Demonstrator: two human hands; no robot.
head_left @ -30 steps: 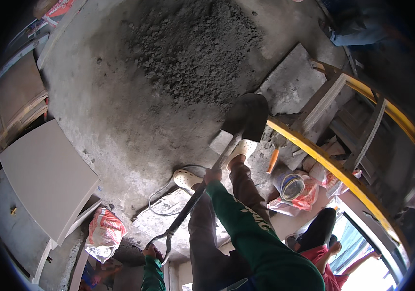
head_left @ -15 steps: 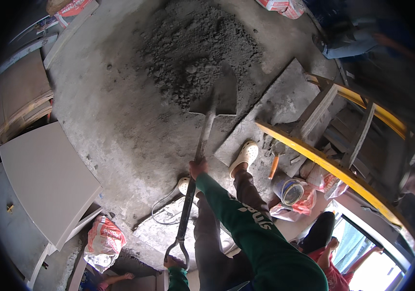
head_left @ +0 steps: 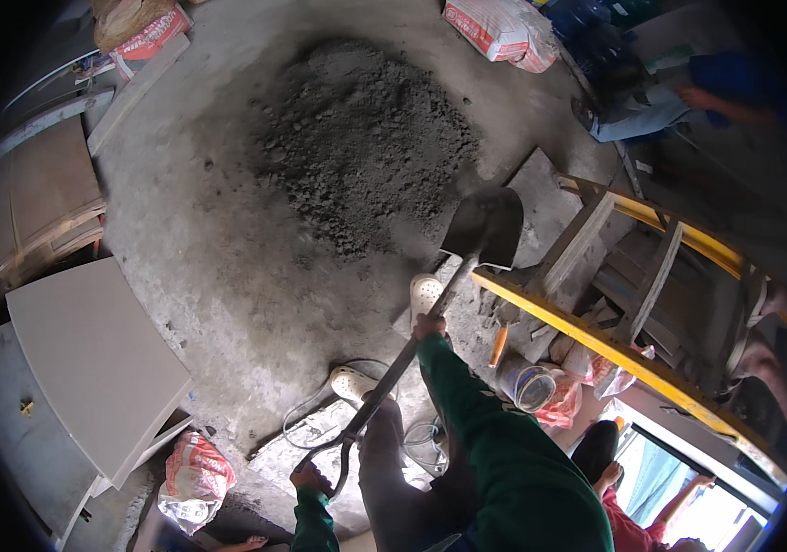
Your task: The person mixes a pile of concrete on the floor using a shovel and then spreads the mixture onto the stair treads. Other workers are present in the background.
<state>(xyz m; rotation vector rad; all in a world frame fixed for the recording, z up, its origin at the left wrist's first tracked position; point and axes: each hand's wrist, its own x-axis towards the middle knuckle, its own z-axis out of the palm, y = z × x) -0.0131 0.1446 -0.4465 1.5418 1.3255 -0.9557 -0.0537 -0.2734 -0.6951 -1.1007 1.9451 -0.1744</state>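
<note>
A long shovel (head_left: 490, 228) slants across my front, its dark, bare-looking blade raised near the right edge of a heap of grey, crumbly mortar mix (head_left: 370, 152). My right hand (head_left: 429, 326), in a green sleeve, is closed round the shaft partway down. At the shovel's other end, my left hand (head_left: 310, 478) grips the D-shaped handle. The blade is apart from the heap and hangs over a board (head_left: 533, 207) and close to a yellow ladder's end. Both of my feet, in pale clogs (head_left: 353, 385), stand between the handle and the heap.
A yellow ladder (head_left: 596, 342) lies at the right, beside an orange-handled trowel (head_left: 500, 345) and a bucket (head_left: 533, 388). Red-and-white sacks (head_left: 494, 32) lie around. Panels (head_left: 99, 359) lean at left; a cable (head_left: 297, 428) loops near my feet. People are at upper right and lower right.
The shovel blade has come out of the heap and swung right, toward the ladder. Both hands keep their hold; the left has moved slightly left and up. My feet have shifted.
</note>
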